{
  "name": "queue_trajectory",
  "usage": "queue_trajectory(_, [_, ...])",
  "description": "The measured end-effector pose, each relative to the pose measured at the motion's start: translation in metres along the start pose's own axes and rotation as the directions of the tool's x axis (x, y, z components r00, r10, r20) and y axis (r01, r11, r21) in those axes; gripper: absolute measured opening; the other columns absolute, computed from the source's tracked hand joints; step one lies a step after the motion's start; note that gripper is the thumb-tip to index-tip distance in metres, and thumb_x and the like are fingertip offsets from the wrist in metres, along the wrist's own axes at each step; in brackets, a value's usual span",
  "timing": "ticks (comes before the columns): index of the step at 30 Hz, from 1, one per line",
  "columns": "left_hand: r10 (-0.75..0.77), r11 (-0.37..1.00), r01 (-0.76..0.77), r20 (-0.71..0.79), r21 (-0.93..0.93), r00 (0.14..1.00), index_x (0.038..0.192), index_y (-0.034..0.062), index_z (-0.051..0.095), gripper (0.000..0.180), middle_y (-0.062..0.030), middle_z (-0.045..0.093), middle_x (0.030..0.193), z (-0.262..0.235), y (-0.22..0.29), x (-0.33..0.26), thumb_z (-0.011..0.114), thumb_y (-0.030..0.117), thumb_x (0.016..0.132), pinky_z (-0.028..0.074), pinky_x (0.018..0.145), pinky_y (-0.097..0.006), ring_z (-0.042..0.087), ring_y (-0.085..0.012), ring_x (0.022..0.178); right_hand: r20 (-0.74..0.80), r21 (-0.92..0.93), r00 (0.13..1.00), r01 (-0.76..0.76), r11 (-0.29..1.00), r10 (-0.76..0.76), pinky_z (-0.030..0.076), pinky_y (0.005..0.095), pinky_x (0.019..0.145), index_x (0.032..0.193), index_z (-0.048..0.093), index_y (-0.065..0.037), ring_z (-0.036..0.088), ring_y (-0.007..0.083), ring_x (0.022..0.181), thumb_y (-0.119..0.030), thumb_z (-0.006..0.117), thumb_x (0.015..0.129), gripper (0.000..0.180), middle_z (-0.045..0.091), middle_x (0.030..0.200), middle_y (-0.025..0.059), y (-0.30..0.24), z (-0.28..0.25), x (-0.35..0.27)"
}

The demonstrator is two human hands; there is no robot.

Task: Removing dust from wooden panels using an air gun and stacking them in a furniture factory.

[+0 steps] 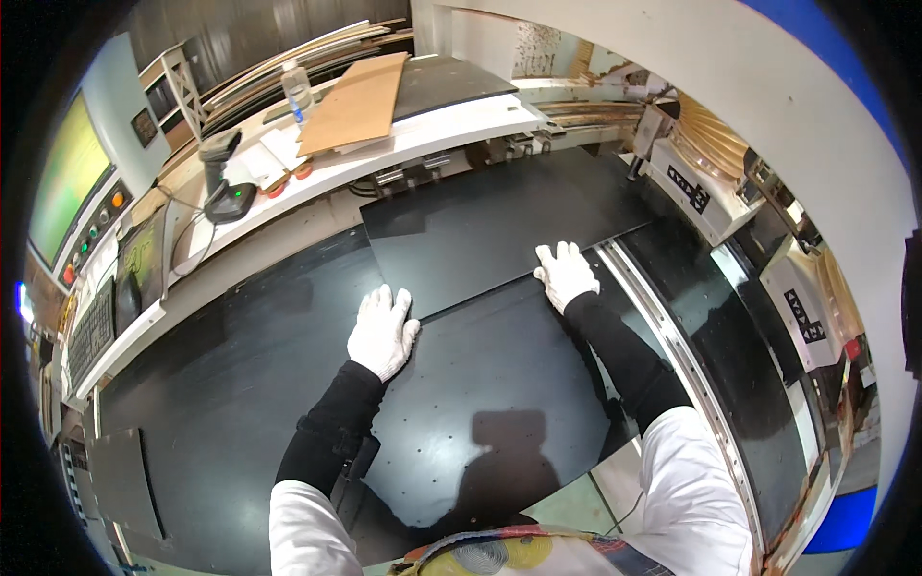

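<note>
A flat black panel [480, 226] lies on the dark machine table [240, 384], its near edge running between my two hands. My left hand [384, 334], in a white knit glove, is at the panel's near left corner, fingers stretched out and thumb apart. My right hand [567, 276], gloved the same way, touches the near edge farther right with its fingers laid flat over it. Neither hand is wrapped round anything. The underside of the panel is hidden.
A metal rail [672, 355] runs beside my right arm. Machine heads [693, 190] with yellow bellows stand at the far right. Along the back, a white shelf [461, 125] bears a brown board [355, 104], a barcode scanner [223, 173] and a bottle [296, 84]. A keyboard [91, 336] sits left.
</note>
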State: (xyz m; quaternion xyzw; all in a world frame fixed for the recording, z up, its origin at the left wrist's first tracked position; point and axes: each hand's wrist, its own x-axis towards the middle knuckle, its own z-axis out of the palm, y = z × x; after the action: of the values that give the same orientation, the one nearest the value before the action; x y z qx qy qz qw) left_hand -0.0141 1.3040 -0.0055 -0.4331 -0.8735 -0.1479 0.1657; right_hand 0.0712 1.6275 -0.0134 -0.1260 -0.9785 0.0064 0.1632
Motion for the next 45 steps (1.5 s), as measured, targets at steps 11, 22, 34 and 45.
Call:
queue_trajectory(11, [0.005, 1.0, -0.005, 0.008, 0.002, 1.0, 0.122, 0.0017, 0.047, 0.048, -0.0253, 0.048, 0.116, 0.032, 0.023, 0.034, 0.064, 0.022, 0.082, 0.041, 0.095, -0.046, 0.048, -0.0413, 0.108, -0.024, -0.028, 0.996, 0.085, 0.996, -0.086, 0.046, 0.0443, 0.083, 0.115, 0.05, -0.008, 0.052, 0.0362, 0.097, -0.02, 0.058, 0.088, 0.031, 0.052, 0.099, 0.0212, 0.061, 0.013, 0.015])
queue_trajectory(22, [0.025, 0.992, -0.037, -0.096, -0.119, 0.995, 0.114, 0.0022, 0.049, 0.043, -0.02, 0.046, 0.099, 0.031, 0.019, 0.034, 0.066, 0.023, 0.08, 0.041, 0.083, -0.045, 0.047, -0.0367, 0.094, 0.059, -0.107, 0.997, 0.053, 0.993, -0.046, 0.047, 0.045, 0.089, 0.125, 0.052, -0.011, 0.053, 0.0358, 0.108, -0.027, 0.061, 0.089, 0.041, 0.055, 0.106, 0.018, 0.06, 0.004, 0.017])
queue_trajectory(34, [0.026, 0.996, -0.034, -0.097, -0.077, 0.995, 0.12, -0.0013, 0.048, 0.048, -0.0225, 0.047, 0.102, 0.04, 0.015, 0.031, 0.064, 0.025, 0.083, 0.039, 0.091, -0.045, 0.047, -0.037, 0.099, 0.172, -0.15, 0.985, 0.006, 0.989, 0.02, 0.044, 0.0445, 0.095, 0.129, 0.05, -0.009, 0.051, 0.0372, 0.115, -0.026, 0.06, 0.09, 0.044, 0.055, 0.114, 0.0204, 0.056, -0.002, 0.021])
queue_trajectory(45, [0.024, 0.996, -0.03, -0.074, -0.086, 0.997, 0.121, -0.0016, 0.048, 0.049, -0.0231, 0.047, 0.104, 0.04, 0.016, 0.031, 0.063, 0.026, 0.084, 0.037, 0.095, -0.046, 0.046, -0.038, 0.102, 0.143, -0.192, 0.989, 0.075, 0.978, -0.047, 0.047, 0.0441, 0.091, 0.13, 0.049, -0.009, 0.052, 0.0352, 0.111, -0.029, 0.06, 0.09, 0.046, 0.055, 0.111, 0.0181, 0.062, 0.0, 0.022])
